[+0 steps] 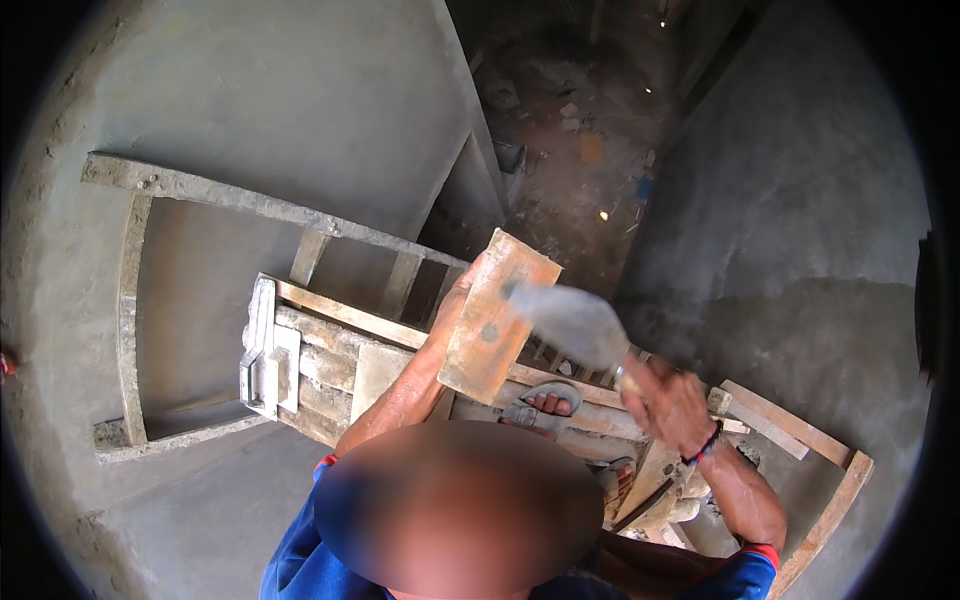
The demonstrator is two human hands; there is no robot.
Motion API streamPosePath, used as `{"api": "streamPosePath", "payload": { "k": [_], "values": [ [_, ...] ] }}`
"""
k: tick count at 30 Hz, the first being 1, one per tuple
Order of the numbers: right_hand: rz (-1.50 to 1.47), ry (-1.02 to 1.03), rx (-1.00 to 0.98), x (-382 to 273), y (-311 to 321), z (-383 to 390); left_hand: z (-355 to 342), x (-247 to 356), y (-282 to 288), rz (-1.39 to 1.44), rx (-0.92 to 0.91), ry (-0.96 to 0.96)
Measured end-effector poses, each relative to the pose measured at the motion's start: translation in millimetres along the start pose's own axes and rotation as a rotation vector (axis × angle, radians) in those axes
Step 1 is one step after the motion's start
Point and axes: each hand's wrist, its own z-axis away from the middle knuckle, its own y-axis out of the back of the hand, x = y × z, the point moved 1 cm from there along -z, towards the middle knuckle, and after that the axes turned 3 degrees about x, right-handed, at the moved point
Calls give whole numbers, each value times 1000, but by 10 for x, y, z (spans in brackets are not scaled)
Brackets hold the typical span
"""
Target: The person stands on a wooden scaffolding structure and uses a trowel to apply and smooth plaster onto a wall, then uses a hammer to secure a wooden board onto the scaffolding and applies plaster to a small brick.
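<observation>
My left hand (462, 295) is closed at the far left edge of a rectangular wooden float (490, 345), tilted with its flat face up. Most of the fingers are behind the board. Two dark grey spots mark its face. The handle of a pointed trowel (580, 325) is gripped in my right hand (672, 405). Its metal blade, smeared by motion, points left and overlaps the right side of the float; whether they touch I cannot tell. A dark braided band circles my right wrist.
My sandalled feet (552, 400) stand on a scaffold of rough planks (325, 365). At its left end lies a pale flat tool with a handle (265, 350). A wooden ladder-like frame (220, 195) leans left. Grey plastered walls (790, 210) flank a littered floor (570, 190) far below.
</observation>
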Motion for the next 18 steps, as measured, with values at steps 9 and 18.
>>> {"api": "streamPosePath", "payload": {
  "k": [9,18],
  "values": [
    [-100,-74,-7,-47,-90,-52,27,-99,-92,107,-70,67],
    [-84,-112,-50,-193,-43,125,-85,-168,-71,138,-244,46]
  ]
}}
